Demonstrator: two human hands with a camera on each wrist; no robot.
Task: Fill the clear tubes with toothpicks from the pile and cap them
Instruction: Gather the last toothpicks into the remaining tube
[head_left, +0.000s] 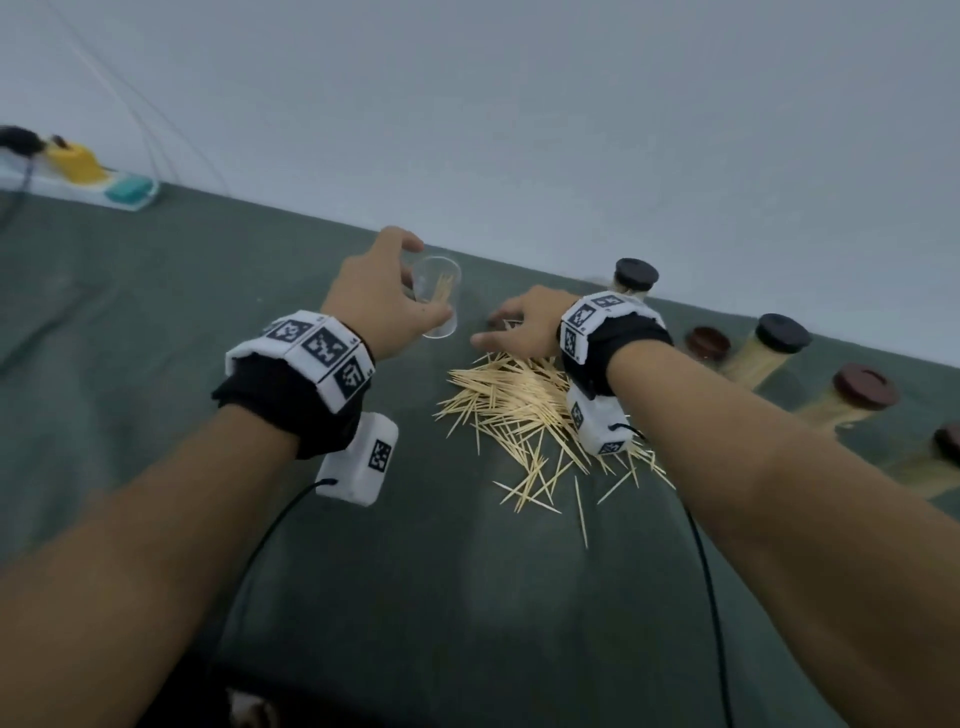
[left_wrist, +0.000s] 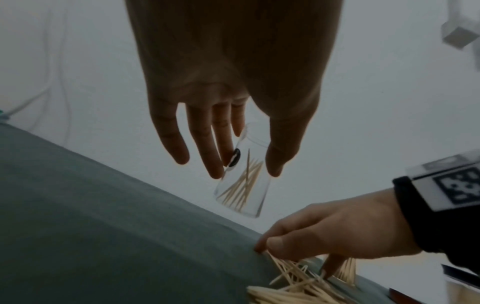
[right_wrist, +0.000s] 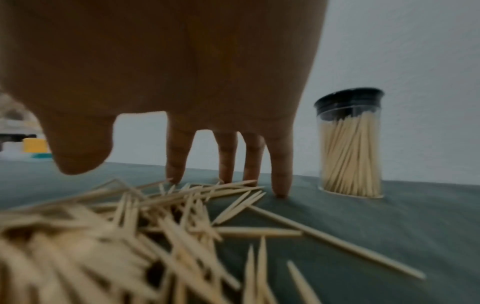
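Hands split the job: left hand (head_left: 382, 293) grips a clear tube (head_left: 436, 296), tilted toward the pile.
Right hand (head_left: 524, 325), fingers spread and holding nothing, rakes toothpicks (head_left: 524, 410) on the worktop (head_left: 156, 322); capped tubes (head_left: 631, 280) stand aside.

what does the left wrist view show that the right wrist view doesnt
Only the left wrist view shows the left hand pinching the uncapped clear tube, tilted and lifted off the cloth, with a few toothpicks inside.

Only the right wrist view shows the capped tube, standing upright, packed full under a black cap, and a yellow object far off.

Both show the right hand with its fingertips down at the far edge of the toothpick pile on the green cloth.
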